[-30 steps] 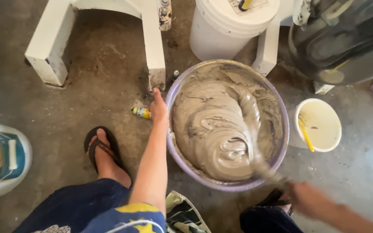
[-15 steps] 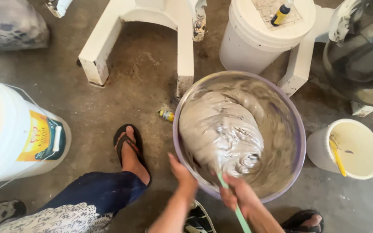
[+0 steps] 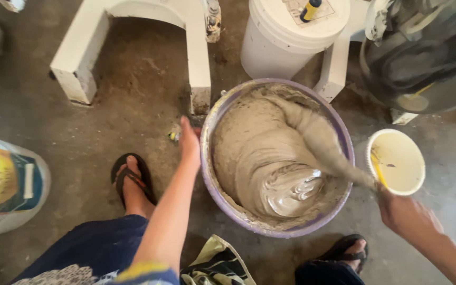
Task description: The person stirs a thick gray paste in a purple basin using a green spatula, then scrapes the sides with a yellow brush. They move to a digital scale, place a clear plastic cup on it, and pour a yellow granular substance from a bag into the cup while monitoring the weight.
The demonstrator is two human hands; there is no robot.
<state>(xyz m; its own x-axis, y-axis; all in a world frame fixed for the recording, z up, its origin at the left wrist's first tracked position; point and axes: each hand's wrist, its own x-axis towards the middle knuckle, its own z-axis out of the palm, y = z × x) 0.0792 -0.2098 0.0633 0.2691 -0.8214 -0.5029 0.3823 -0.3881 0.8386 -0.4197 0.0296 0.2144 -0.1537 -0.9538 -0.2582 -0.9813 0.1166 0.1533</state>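
Down on the concrete floor (image 3: 133, 105), seen from the head camera, sits a wide purple-rimmed basin (image 3: 209, 174) nearly full of thick grey paste (image 3: 270, 158). The left hand (image 3: 190, 141) rests on the basin's left rim, its grip closed lightly over the edge — fingers pointing away from the person, arm stretched straight out from a dark sleeve. The right hand (image 3: 407, 214) is at the lower right, just outside the rim, its grip wrapped shut around the end of a stirring stick (image 3: 323, 142) that is so coated in paste its own colour cannot be told. That stick slants up and left across the basin, its far end buried in the mix near the top rim, and swirled ridges show in the paste below it.

Just right of the basin, close above the right hand, stands a small yellow-white tub (image 3: 397, 161) with a thin yellow stick lying inside. Behind the basin is a white lidded bucket (image 3: 286, 42), set between the legs of a white stool or frame (image 3: 196, 58). At the far left edge another white bucket with a coloured label (image 3: 6, 184) lies partly in view. A foot in a black sandal (image 3: 133, 182) is planted left of the basin — a second sandalled foot (image 3: 349, 250) shows below it.
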